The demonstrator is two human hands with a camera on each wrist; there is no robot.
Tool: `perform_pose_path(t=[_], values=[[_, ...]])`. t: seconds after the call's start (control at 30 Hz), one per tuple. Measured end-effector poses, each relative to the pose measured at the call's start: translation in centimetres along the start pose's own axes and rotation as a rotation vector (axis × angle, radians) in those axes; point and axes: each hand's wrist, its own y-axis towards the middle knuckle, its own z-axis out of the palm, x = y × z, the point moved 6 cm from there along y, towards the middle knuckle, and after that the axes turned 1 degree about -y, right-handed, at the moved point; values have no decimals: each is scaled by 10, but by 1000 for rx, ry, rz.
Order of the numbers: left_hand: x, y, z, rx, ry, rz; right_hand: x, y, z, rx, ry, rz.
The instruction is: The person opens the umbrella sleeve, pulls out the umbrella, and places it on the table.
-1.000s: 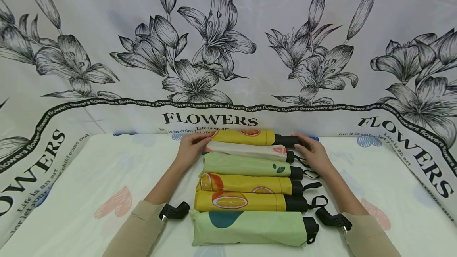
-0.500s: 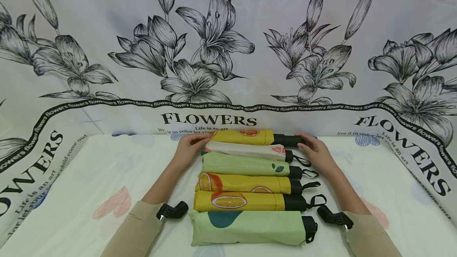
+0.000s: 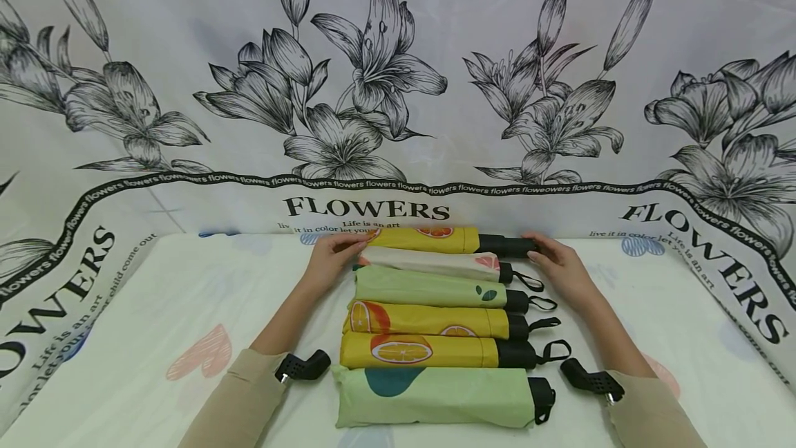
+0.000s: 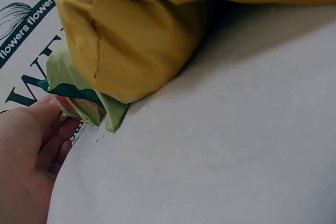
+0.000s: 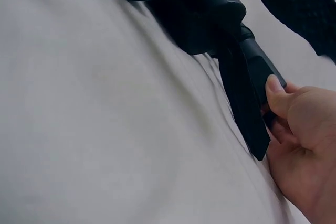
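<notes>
Several folded umbrellas lie side by side in a column, handles toward the right. At the back is a yellow umbrella with orange-slice prints. My left hand holds its left end between thumb and fingers. On the other side, my right hand pinches the tip of its black handle, thumb on top in the right wrist view. A length of black shaft shows between cover and handle. Just in front lies a cream umbrella, close to both hands. In the left wrist view, a yellow umbrella's end blocks part of the scene.
Nearer me follow a light green umbrella, two yellow umbrellas and a wider green umbrella. Black wrist straps loop out at the right. A white flower-printed cloth hangs right behind the row.
My right hand has moved right with the back umbrella's handle, and more black shows beyond the yellow cover. My left hand has stayed at the other end.
</notes>
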Motion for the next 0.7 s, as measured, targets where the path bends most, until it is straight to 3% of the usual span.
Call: perform_pose_path(t=[0.4,0.7], values=[[-1,-1,1,4,-15,4,-9,-3,-9,2,-42,76],[-1,0,0,1,2,17,-8,-5,-14,-7,-23,53]])
